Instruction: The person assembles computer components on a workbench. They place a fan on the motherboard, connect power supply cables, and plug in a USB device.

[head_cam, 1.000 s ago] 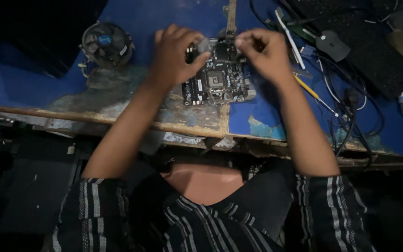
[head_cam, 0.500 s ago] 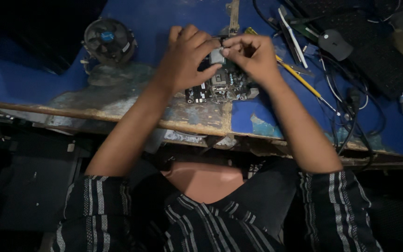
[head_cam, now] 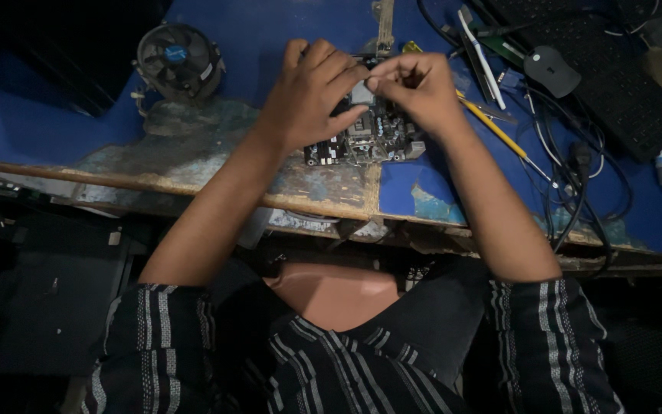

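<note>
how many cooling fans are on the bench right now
1. The round cooler fan sits at the far left of the blue bench, left of the left hand and apart from the circuit board. The hands may hide others.

The table (head_cam: 216, 153) is blue with rough, worn paint, the chip (head_cam: 361, 93) shiny metal, the mouse (head_cam: 552, 70) smooth plastic.

A dark circuit board (head_cam: 362, 142) lies flat on the blue desk (head_cam: 270, 38), near its worn front edge, crowded with small connectors, slots and metal parts. A small square silvery chip (head_cam: 361, 93) sits above the board's middle, pinched between the fingertips of the left hand (head_cam: 312, 96) and the right hand (head_cam: 415, 88), both partly covering the board.
</note>
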Demonstrator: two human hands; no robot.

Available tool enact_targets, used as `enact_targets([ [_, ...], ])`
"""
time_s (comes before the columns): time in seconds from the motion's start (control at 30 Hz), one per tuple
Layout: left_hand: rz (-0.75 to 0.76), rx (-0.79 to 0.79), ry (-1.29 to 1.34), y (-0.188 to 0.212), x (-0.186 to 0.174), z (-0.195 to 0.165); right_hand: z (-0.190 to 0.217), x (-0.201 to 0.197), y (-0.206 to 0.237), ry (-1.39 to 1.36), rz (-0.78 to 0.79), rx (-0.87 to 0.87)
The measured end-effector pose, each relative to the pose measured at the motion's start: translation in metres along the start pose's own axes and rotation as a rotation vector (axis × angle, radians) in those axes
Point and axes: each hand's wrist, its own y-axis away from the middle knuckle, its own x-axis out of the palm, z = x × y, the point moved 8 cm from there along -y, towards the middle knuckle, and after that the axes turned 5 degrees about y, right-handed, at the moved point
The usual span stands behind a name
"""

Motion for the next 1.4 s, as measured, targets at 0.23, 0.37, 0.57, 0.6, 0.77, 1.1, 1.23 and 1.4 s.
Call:
enact_targets([
  [0.23, -0.013, -0.02, 0.062, 0.0, 0.002, 0.003, -0.006, -0.001, 0.001, -0.067, 0.007, 0.004],
  [0.37, -0.065, -0.142, 0.017, 0.006, 0.003, 0.022, -0.015, -0.009, -0.002, -0.067, 0.014, -0.022],
  [0.57, -0.051, -0.533, -0.175, 0.034, 0.013, 0.073, -0.035, -0.045, -0.004, -0.117, -0.187, -0.007],
  [0.6, -0.03, -0.582, -0.226, 0.038, 0.016, 0.079, -0.04, -0.049, -0.004, -0.15, -0.235, 0.018],
  [0.77, 0.051, -0.636, -0.175, 0.047, 0.038, 0.09, -0.048, -0.034, -0.005, -0.267, -0.286, 0.057],
  [1.1, -0.254, -0.549, 0.24, 0.033, 0.019, 0.085, 0.005, -0.032, 0.004, -0.496, -0.273, -0.22],
  [1.23, -0.327, -0.396, 0.248, 0.03, 0.005, 0.071, 0.027, -0.043, 0.017, -0.437, -0.284, -0.343],
  [1.4, -0.357, -0.299, 0.16, 0.029, -0.004, 0.062, 0.038, -0.043, 0.022, -0.399, -0.288, -0.392],
])
